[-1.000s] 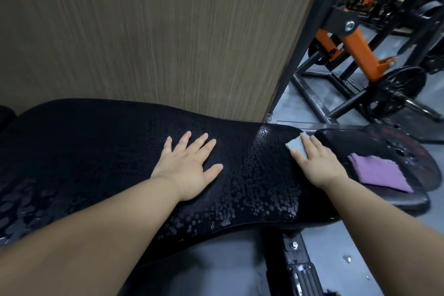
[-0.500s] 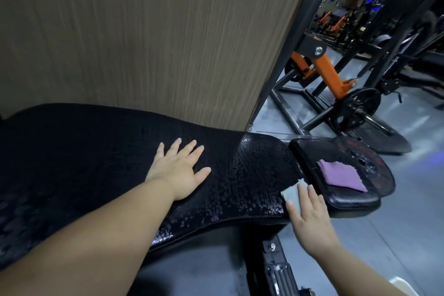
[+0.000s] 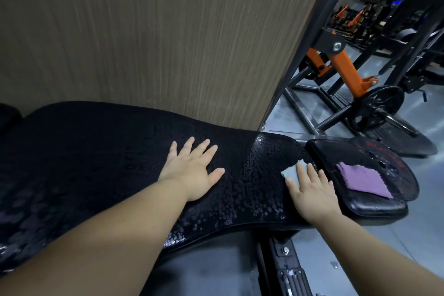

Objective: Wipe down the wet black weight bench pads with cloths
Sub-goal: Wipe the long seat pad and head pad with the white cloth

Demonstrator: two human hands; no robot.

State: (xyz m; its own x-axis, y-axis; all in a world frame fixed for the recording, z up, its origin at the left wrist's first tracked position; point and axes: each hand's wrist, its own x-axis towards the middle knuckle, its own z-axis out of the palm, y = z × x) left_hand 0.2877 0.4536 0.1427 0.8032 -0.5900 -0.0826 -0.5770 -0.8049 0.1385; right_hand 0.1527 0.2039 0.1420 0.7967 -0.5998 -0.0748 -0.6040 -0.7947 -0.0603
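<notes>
Wet black bench pad (image 3: 108, 151): grey cloth (image 3: 292, 172) on it; purple cloth (image 3: 362, 181) on seat pad (image 3: 374, 206).

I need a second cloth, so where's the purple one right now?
The purple cloth lies flat on the small seat pad at the right of the head view, just beyond the right hand.

Two hands (image 3: 192, 170), two cloths (image 3: 292, 172), two bench pads (image 3: 96, 151), one weight plate (image 3: 382, 108).
</notes>
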